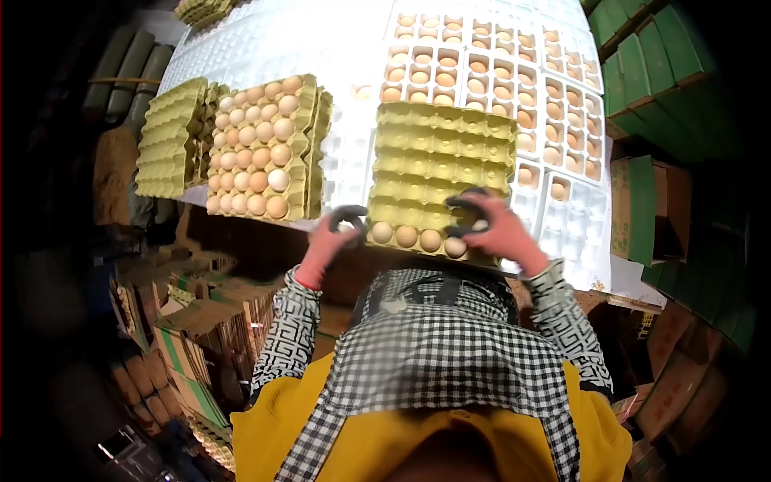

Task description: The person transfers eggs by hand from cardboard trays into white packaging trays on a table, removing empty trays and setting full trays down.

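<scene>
A yellow tray [442,153] lies at the surface's [598,271] near edge, eggs [406,236] lining its near row. The right hand [488,225] curls over that row's right end; the left hand [333,238] half-curls beside the tray; whether either grips cannot be told.

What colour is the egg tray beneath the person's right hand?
The egg tray is yellow with a slight green tinge, showing best in the head view.
</scene>
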Motion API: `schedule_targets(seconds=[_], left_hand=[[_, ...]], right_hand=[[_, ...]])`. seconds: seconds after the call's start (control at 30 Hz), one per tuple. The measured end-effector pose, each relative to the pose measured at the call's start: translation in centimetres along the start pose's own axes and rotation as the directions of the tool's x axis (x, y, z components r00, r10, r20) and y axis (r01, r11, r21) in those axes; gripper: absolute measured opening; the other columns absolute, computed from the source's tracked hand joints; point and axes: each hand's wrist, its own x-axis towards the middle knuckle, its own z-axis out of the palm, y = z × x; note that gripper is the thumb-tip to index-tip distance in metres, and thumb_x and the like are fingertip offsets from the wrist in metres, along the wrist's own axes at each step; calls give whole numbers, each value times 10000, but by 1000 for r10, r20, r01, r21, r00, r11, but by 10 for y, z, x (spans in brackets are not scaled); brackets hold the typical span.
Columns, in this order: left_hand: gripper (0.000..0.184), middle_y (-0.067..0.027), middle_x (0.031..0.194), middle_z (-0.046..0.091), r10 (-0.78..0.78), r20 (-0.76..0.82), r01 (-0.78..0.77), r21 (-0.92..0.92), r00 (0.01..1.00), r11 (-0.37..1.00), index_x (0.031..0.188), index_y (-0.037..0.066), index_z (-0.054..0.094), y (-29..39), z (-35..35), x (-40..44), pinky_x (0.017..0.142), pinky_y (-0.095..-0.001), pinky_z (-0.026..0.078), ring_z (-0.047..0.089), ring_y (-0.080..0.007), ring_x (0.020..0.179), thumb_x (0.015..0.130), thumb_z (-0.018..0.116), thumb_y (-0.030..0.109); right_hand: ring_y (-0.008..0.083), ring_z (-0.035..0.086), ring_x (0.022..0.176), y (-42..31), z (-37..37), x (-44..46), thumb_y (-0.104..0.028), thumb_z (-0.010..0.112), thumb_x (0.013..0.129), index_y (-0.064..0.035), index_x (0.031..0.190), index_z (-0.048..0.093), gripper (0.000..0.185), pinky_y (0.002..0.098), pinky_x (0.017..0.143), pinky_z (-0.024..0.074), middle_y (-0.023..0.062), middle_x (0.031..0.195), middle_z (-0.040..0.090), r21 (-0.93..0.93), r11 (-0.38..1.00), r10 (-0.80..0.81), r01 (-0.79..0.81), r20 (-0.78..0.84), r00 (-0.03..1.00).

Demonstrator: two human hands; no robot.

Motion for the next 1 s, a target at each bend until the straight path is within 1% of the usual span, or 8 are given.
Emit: schedule_targets(seconds=[0.07,0.2,0.33,0.47,0.6,0.73,0.87,1.0], left_hand=[[582,-144,1128,582,292,138,-258,866,946,429,1272,120,597,17,30,-9,755,-371,541,663,-302,898,723,777,187],[570,-148,1087,571,375,207,-337,884,904,325,1180,125,627,18,40,-2,727,-395,536,650,-329,871,663,835,244],[494,-125,1039,608,409,154,-378,745,899,549,1105,72,649,42,26,-5,749,-376,528,643,-314,847,659,833,176],[473,-142,1012,650,485,107,-474,470,868,745,1091,26,654,78,69,18,834,-396,515,641,-329,957,677,818,186],[476,-138,1122,611,480,438,-639,634,760,434,1164,90,599,135,210,48,799,-412,549,663,-318,920,751,752,270],[182,-128,988,608,393,635,-680,732,665,-31,1027,91,581,104,287,111,643,-392,532,668,-283,773,860,576,164],[338,-138,1128,591,257,488,-538,821,834,188,1171,79,570,129,301,108,725,-418,541,659,-333,909,850,627,170],[451,-157,1135,581,700,470,-839,385,538,385,1259,79,573,113,325,108,818,-403,524,617,-339,971,824,680,135]], right_hand=[[332,605,1085,-24,48,-3,-257,742,702,-153,1198,646,516,416,881,488,219,1281,562,-521,849,64,-82,-52,997],[306,585,991,-22,94,13,-222,637,817,-99,1031,668,248,414,638,545,190,1254,511,-742,670,45,-10,27,999],[344,555,1201,-3,28,-40,-399,781,724,-145,1107,688,469,355,896,519,224,1408,466,-197,967,87,-164,-349,933],[275,635,1068,84,-39,-107,-181,804,729,-105,1195,637,501,365,895,513,121,1183,623,351,931,347,-98,-772,533],[317,597,1117,149,-86,-103,-273,800,737,-157,1252,607,562,404,893,507,149,1350,491,-10,725,398,-689,-810,430],[307,557,1179,156,-99,-109,-296,783,756,-192,1326,561,620,406,915,496,149,1392,450,-119,743,286,-659,-833,474],[343,511,1163,154,-85,-135,-167,731,777,-108,1290,561,544,432,945,467,153,1302,491,-127,788,173,-603,-893,415],[392,477,1178,189,-53,-136,-131,724,767,-84,1269,561,530,474,1039,384,200,1293,492,-265,803,64,-533,-851,520]])
